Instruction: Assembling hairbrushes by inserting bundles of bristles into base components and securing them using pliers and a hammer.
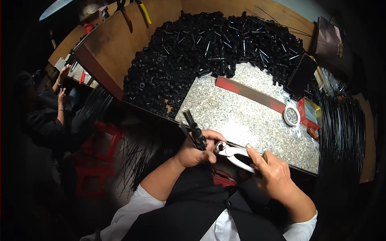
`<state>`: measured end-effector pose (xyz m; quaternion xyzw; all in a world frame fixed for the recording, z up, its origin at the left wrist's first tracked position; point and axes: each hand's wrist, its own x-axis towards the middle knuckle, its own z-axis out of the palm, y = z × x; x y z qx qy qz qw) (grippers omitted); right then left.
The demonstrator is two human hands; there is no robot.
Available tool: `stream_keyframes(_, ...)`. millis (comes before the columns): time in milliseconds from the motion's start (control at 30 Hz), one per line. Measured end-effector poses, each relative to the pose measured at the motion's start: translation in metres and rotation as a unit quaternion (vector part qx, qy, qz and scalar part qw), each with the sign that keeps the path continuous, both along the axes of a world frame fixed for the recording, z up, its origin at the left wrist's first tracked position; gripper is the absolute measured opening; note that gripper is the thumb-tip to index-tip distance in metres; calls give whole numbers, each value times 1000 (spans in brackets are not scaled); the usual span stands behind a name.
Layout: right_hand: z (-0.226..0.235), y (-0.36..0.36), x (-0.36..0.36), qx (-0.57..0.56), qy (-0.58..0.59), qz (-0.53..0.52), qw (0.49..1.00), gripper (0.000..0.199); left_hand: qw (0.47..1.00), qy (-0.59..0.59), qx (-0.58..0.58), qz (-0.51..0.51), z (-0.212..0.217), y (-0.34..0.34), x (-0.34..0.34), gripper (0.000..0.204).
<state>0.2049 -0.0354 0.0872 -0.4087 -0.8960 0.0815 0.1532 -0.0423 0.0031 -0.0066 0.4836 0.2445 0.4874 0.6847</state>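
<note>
Over the speckled slab's (241, 112) near edge, left hand (196, 151) grips black rods (193, 129), right hand (273, 170) squeezes pliers (233, 154).

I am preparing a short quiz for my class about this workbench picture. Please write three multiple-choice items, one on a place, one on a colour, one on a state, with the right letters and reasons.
1. Where does the big heap of small black plastic tubes lie?
A. on the wooden bench behind the speckled grey stone slab
B. on the person's lap
C. inside the small round white tin

2. What colour is the long flat bar lying across the slab?
A. yellow
B. red
C. blue

3. What is the left hand doing?
A. resting open and flat
B. gripping thin black rods
C. pressing on the round tin

Answers: 1 A, the heap curves round the slab's far edge on the brown wood. 2 B, the bar is red at both ends and worn duller between. 3 B, its fingers are closed round the rods, while the right hand holds shiny metal pliers.
</note>
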Motion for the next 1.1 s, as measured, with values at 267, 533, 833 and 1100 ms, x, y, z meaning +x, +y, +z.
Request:
stream_keyframes(267, -5, -2, 0, 36, -8, -6, 999, 64, 997, 71, 19, -8, 21, -2, 13, 74)
stream_keyframes(533, -16, 2, 1, 145, -29, -19, 989, 57, 991, 121, 59, 12, 9, -3, 16, 71)
stream_keyframes(833, 7, -4, 6, -46, -59, -22, 997, 73, 984, 158, 75, 45, 16, -5, 22, 73)
stream_keyframes(1100, -1, 0, 4, 44, -8, -2, 999, 67, 997, 76, 22, 25, 19, -7, 20, 73)
